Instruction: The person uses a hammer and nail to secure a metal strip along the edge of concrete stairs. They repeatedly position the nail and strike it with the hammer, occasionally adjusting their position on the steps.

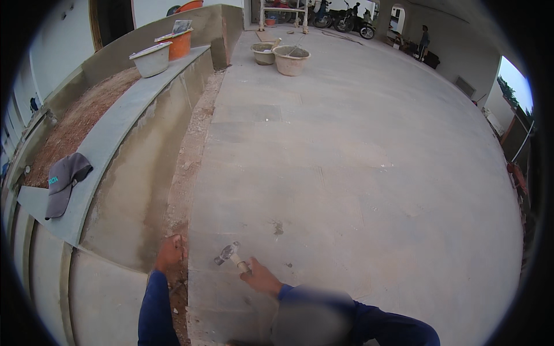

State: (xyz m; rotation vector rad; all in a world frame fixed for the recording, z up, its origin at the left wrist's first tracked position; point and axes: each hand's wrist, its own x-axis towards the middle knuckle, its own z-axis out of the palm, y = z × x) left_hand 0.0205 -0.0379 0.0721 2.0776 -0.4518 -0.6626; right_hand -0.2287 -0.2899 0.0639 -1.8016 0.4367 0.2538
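Observation:
My right hand is closed round the handle of a hammer. The hammer's metal head points up and to the left, over the near left part of the grey slab floor. My left hand is closed in a fist above the rough strip of reddish dirt between the floor and a low plastered wall. Whatever it may be gripping is hidden by the fingers. Both forearms wear dark blue sleeves. A blurred grey round shape covers part of the lower edge near my right arm.
A grey cap lies on the wall's slab ledge. Farther along it stand a white bucket and an orange bucket. Two mortar tubs sit on the far floor. Motorbikes and a person are at the back.

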